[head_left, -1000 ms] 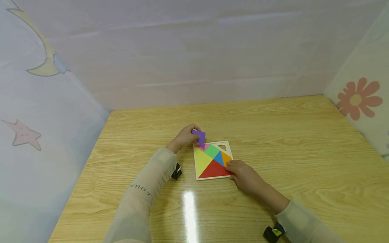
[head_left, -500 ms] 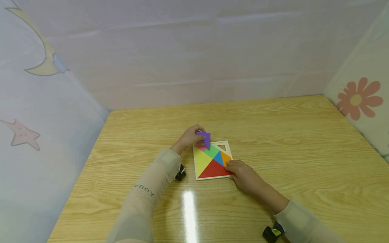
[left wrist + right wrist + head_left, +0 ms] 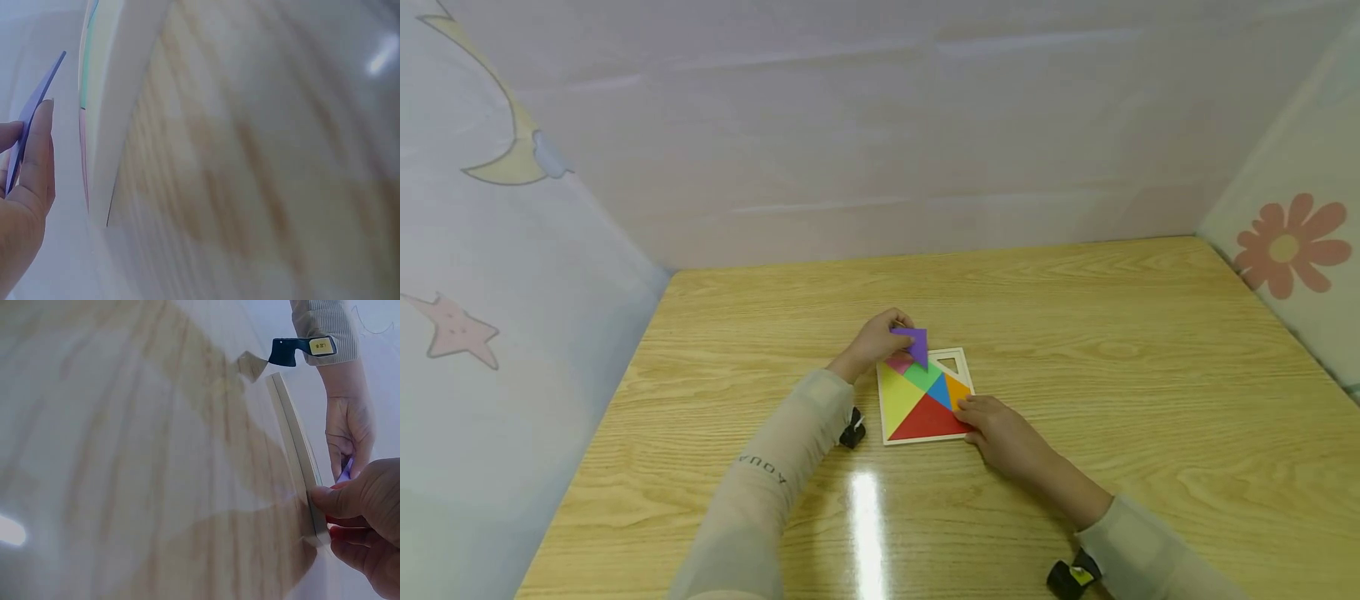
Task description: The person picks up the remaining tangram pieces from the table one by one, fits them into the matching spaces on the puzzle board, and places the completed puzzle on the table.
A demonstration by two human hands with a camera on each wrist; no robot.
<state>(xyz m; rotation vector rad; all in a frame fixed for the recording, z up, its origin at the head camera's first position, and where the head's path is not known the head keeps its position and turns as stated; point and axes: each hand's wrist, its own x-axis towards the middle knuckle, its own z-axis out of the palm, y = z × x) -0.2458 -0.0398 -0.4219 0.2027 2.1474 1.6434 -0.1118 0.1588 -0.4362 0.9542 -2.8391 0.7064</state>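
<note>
My left hand [image 3: 876, 340] pinches a purple triangular tangram piece [image 3: 917, 343] between thumb and fingers, above the far edge of a square wooden tangram board [image 3: 925, 440]. The left wrist view shows the purple piece [image 3: 37, 103] tilted and apart from the board. Yellow [image 3: 897, 400], red [image 3: 928, 419], green [image 3: 922, 375], blue [image 3: 940, 390], orange [image 3: 957, 390] and pink [image 3: 898, 363] pieces lie in the board. A bare recess with a cut-out [image 3: 951, 365] shows at its far right corner. My right hand [image 3: 1003, 433] grips the near right corner, thumb on the edge.
The board lies on a wood-grain table [image 3: 1112, 350]. A pale backdrop [image 3: 925, 150] rises behind it, with printed side walls left and right. Black wrist devices [image 3: 852, 429] hang at both sleeves. Light glares off the table in front of the board.
My left hand has carried the purple piece to the right, from the board's far left corner to above the middle of its far edge. The right hand has stayed in place.
</note>
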